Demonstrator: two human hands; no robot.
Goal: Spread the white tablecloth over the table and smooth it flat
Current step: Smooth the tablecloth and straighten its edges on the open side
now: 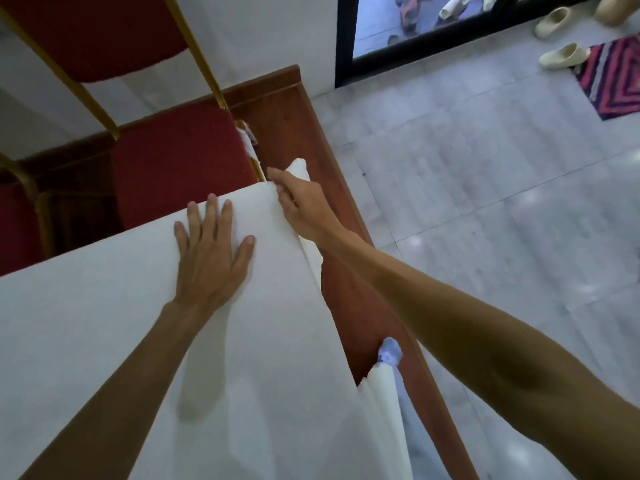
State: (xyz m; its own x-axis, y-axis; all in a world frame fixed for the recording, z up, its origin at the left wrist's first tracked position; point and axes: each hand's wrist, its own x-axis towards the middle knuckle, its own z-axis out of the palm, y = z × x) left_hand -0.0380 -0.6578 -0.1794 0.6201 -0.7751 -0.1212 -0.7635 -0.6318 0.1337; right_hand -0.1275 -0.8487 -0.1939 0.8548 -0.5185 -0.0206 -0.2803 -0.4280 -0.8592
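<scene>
The white tablecloth covers the table top and hangs down over its right edge in folds. My left hand lies flat on the cloth near the far right corner, fingers spread and straight. My right hand grips the cloth's hanging corner at that far right corner, fingers curled round the fabric just below the table edge. A white tip of cloth sticks up past its fingers. The table itself is hidden under the cloth.
A red upholstered chair with gold legs stands against the far table edge. A brown wooden platform runs along the right side below. Pale tiled floor lies to the right, with slippers and a striped mat by a glass door.
</scene>
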